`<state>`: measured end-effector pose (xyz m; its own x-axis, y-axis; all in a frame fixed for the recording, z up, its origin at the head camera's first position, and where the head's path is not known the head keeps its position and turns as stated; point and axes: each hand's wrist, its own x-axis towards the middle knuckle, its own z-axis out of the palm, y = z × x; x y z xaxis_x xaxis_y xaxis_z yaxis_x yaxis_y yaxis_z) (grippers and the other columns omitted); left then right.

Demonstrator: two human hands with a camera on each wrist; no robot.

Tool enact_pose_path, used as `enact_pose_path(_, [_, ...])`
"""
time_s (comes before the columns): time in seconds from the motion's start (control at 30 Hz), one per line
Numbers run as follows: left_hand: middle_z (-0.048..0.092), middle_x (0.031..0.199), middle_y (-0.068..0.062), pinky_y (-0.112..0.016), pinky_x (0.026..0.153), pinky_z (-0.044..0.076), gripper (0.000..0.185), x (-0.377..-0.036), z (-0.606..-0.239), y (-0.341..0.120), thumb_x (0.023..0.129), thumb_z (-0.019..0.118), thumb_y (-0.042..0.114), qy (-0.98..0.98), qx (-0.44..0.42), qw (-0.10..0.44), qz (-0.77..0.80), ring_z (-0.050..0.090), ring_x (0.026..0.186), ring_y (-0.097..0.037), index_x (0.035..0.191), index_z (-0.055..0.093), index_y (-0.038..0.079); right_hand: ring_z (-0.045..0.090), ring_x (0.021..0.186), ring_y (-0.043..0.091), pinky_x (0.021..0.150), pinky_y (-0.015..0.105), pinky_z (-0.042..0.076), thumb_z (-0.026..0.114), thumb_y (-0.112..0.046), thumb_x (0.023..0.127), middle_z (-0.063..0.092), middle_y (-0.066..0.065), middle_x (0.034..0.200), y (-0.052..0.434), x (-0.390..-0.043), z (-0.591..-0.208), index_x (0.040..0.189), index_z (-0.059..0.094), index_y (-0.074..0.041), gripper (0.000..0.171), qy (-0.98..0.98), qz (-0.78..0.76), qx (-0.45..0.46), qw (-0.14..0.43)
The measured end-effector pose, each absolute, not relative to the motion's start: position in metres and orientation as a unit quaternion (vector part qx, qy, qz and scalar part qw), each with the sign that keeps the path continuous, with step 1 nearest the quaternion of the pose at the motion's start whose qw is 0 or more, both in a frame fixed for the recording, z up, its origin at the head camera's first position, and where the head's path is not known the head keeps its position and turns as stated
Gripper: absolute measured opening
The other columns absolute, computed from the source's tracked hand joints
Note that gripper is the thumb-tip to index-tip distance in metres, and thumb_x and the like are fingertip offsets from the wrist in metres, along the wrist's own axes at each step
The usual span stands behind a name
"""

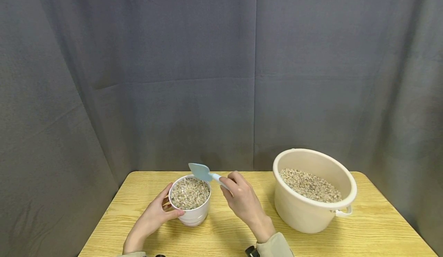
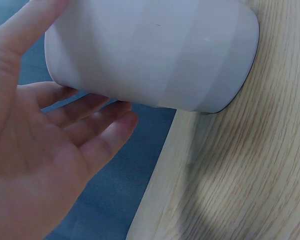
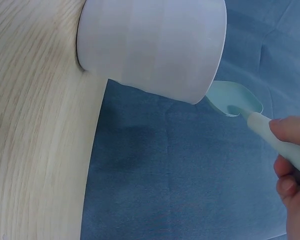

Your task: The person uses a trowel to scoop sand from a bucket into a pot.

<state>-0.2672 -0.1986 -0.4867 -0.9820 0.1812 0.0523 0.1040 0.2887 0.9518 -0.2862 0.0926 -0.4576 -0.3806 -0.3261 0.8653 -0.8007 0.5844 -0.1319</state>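
Hands: two are seen; the left hand (image 1: 155,215) is cupped round the small white round pot (image 1: 191,208), fingers loosely curved against its wall; the right hand (image 1: 242,200) is closed round the handle of the pale blue plastic scoop (image 1: 202,171).
Scoop: one, its blade held over the pot's far rim.
Pot: one, filled with gravel, stood on the light wooden table (image 1: 380,226).
Bucket: one large cream plastic bucket (image 1: 313,207), partly filled with gravel, stood to the right.
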Motion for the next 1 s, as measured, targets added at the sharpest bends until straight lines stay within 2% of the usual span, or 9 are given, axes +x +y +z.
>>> enact_pose_path(0.33, [0.030,0.152,-0.027,-0.046,0.102,0.045,0.103,-0.268,-0.487,-0.199,0.079,0.084,0.015,0.802,0.097,0.033,0.589,0.042,0.131,-0.041,0.156,0.016,0.003,0.051,0.067,0.009,0.057,0.019,0.048,0.080,0.006,0.075,0.053,0.001,0.088,0.096,-0.287,-0.456,0.101,0.070,-0.007,0.030,-0.772,0.322,0.350,0.422])
enact_pose_path(0.8, [0.028,0.152,-0.028,-0.046,0.102,0.045,0.104,-0.268,-0.486,-0.199,0.079,0.084,0.016,0.804,0.097,0.037,0.585,0.041,0.131,-0.042,0.156,0.015,0.003,0.058,0.073,0.012,0.062,0.028,0.053,0.082,-0.001,0.076,0.058,0.000,0.088,0.105,-0.287,-0.453,0.099,0.073,-0.006,0.025,-0.775,0.356,0.304,0.425])
enact_pose_path(1.0, [0.029,0.151,-0.028,-0.046,0.101,0.046,0.103,-0.267,-0.484,-0.201,0.079,0.083,0.018,0.810,0.088,0.037,0.579,0.043,0.130,-0.042,0.156,0.016,0.003,0.058,0.073,0.012,0.063,0.028,0.053,0.082,-0.002,0.077,0.058,0.000,0.088,0.109,-0.286,-0.452,0.099,0.073,-0.006,0.023,-0.778,0.369,0.290,0.418])
